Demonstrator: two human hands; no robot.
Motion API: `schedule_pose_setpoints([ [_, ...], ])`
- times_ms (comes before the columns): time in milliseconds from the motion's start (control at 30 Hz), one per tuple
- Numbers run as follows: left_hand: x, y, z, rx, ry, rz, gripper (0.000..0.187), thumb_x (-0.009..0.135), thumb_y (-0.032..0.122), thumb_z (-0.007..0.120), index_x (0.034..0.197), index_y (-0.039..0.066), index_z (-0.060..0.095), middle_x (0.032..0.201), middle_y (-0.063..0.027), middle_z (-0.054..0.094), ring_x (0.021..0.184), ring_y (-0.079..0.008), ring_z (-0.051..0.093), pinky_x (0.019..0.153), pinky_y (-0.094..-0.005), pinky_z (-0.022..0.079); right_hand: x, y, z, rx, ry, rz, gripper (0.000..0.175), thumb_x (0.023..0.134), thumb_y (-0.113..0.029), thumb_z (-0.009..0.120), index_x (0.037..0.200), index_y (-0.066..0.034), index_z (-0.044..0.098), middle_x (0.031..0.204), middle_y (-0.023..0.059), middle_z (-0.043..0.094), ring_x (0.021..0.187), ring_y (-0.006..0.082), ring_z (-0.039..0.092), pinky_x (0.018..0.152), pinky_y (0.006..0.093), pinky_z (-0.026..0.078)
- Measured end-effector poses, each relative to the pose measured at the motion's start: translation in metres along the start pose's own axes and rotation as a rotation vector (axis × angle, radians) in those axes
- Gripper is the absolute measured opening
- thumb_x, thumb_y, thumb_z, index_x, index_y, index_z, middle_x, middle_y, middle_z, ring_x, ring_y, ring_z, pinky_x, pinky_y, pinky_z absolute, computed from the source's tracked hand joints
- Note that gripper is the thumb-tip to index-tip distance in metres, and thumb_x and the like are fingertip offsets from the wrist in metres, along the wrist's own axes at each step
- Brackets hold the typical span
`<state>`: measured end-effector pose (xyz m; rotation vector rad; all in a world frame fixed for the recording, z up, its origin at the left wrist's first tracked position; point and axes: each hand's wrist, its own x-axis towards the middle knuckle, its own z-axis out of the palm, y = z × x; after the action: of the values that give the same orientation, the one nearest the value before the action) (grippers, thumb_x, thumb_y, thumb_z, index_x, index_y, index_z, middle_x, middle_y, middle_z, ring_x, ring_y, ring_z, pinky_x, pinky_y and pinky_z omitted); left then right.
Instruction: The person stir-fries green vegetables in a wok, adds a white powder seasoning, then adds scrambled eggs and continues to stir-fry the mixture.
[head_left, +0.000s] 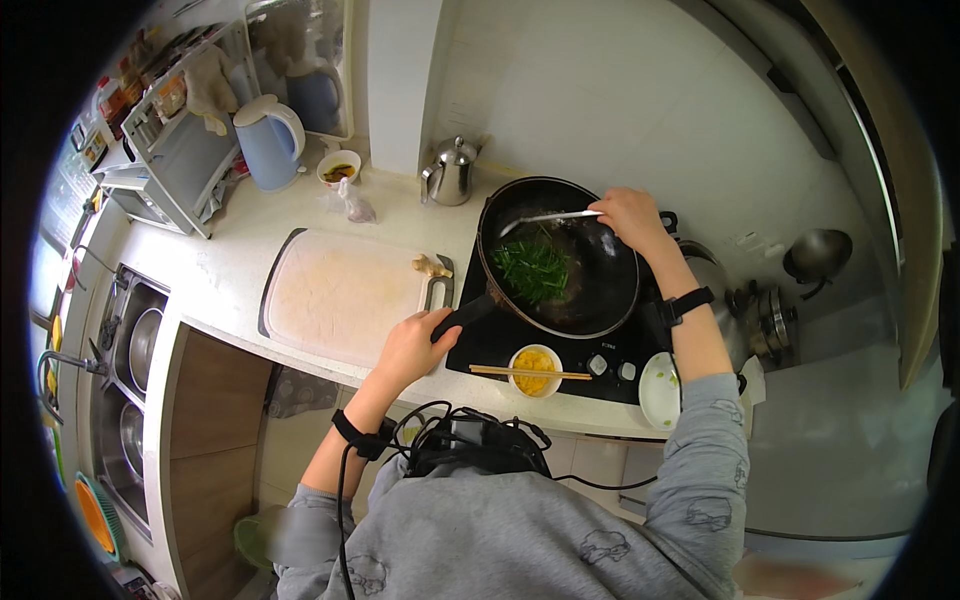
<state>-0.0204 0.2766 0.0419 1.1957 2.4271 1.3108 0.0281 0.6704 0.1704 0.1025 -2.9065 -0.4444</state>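
My left hand (416, 346) is closed round the black handle (469, 316) of a dark wok (607, 300) on the black cooktop (480, 352). Over the wok's right rim, my right hand (631, 217) grips the light handle of a long utensil (559, 216); its head rests inside near the left wall. Chopped green vegetables (534, 268) lie heaped in the wok. In front of it, a white bowl (556, 384) of yellow food, apparently cooked egg (531, 364), has wooden chopsticks (491, 370) across its top.
Left of the wok lies a cutting board (337, 292) with ginger root (431, 265). A steel pot (452, 172), a small bowl (330, 159) and a blue kettle (266, 150) stand behind. A green-patterned dish (658, 394) is at the cooktop's right front. Lidded pots (766, 319) stand further right.
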Motion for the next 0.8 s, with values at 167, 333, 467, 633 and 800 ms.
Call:
schedule_pose_setpoints([
  [167, 0.002, -0.002, 0.000, 0.013, -0.020, -0.006, 0.033, 0.083, 0.027, 0.067, 0.105, 0.002, 0.067, 0.083, -0.0181, 0.066, 0.074, -0.0364, 0.064, 0.067, -0.0415, 0.051, -0.011, 0.008, -0.028, -0.106, 0.007, -0.126, 0.012, 0.078, -0.016, 0.064, 0.084, -0.0187, 0.074, 0.072, 0.0022, 0.057, 0.078, 0.0223, 0.058, 0.073, 0.0368, 0.041],
  [333, 0.003, 0.001, -0.002, -0.027, -0.005, 0.007, 0.032, 0.084, 0.025, 0.066, 0.105, 0.002, 0.066, 0.083, -0.0189, 0.066, 0.074, -0.0361, 0.063, 0.067, -0.0405, 0.051, -0.009, -0.003, -0.015, -0.313, 0.050, 0.103, 0.013, 0.077, -0.013, 0.061, 0.086, -0.0129, 0.070, 0.079, 0.0077, 0.058, 0.080, 0.0248, 0.060, 0.070, 0.0396, 0.047],
  [467, 0.001, 0.002, -0.002, -0.027, 0.002, 0.004, 0.032, 0.084, 0.023, 0.066, 0.106, 0.000, 0.065, 0.083, -0.0198, 0.066, 0.074, -0.0358, 0.063, 0.067, -0.0398, 0.051, -0.028, -0.043, 0.013, -0.221, 0.080, 0.122, 0.012, 0.078, -0.009, 0.059, 0.087, -0.0058, 0.065, 0.085, 0.0130, 0.059, 0.083, 0.0275, 0.063, 0.063, 0.0374, 0.054],
  [633, 0.002, 0.001, 0.000, -0.066, 0.009, 0.010, 0.034, 0.084, 0.023, 0.066, 0.108, -0.002, 0.065, 0.085, -0.0208, 0.066, 0.074, -0.0350, 0.064, 0.068, -0.0389, 0.051, -0.086, -0.079, -0.037, -0.103, -0.121, 0.195, 0.012, 0.078, -0.008, 0.058, 0.089, -0.0058, 0.063, 0.085, 0.0132, 0.058, 0.074, 0.0279, 0.064, 0.059, 0.0380, 0.054],
  [800, 0.002, 0.002, 0.000, -0.064, 0.003, -0.010, 0.034, 0.084, 0.023, 0.066, 0.108, -0.002, 0.065, 0.083, -0.0200, 0.066, 0.072, -0.0343, 0.064, 0.067, -0.0379, 0.050, -0.121, -0.108, -0.060, -0.162, -0.352, 0.410, 0.015, 0.078, -0.008, 0.058, 0.093, -0.0059, 0.061, 0.084, 0.0140, 0.058, 0.070, 0.0278, 0.065, 0.058, 0.0379, 0.054],
])
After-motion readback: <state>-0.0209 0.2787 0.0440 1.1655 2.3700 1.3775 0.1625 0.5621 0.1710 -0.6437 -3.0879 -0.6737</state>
